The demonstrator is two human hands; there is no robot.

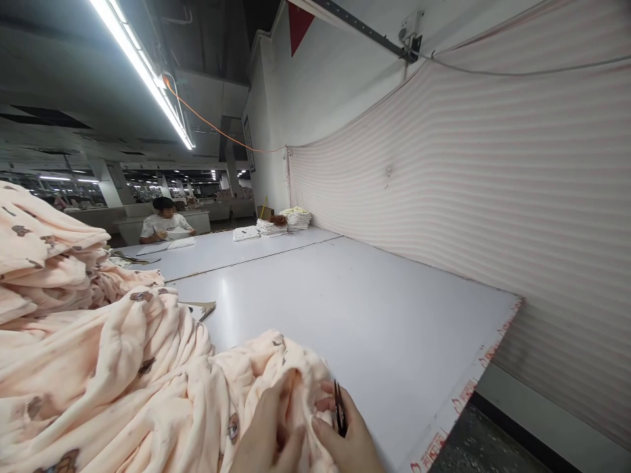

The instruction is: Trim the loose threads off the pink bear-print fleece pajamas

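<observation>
On the left side, a high heap of peach cloth [54, 236], soft and printed with brown figures, lies over the near part of the table [394, 302] and comes in thick folds towards the middle. Beyond it, at the far side, a co-worker [165, 226] in a white shirt holds a pale sheet; there is dark print on the shirt, too small for me to read. A flat piece with a brownish edge [207, 309] shows from behind the folds.

Next, the left hand [269, 430] is sunk among the folds at the right end of the peach cloth, with the fingers bent; their tips are partly covered, so I cannot tell if they are clamped on it. Farther away, white stacks [300, 220] stand near the beginning of the striped curtain [493, 164]. The right hand [350, 433] is closed around small dark snips [340, 410], whose points look upward, and its thumb is just beside the cloth.

From this hand to the right, the smooth table top spreads wide as far as the curtain, and a dark seam crosses it at the far part. The right edge carries tape [463, 394] with red marks like characters, which I cannot read; past this edge I see dark floor [478, 440].
</observation>
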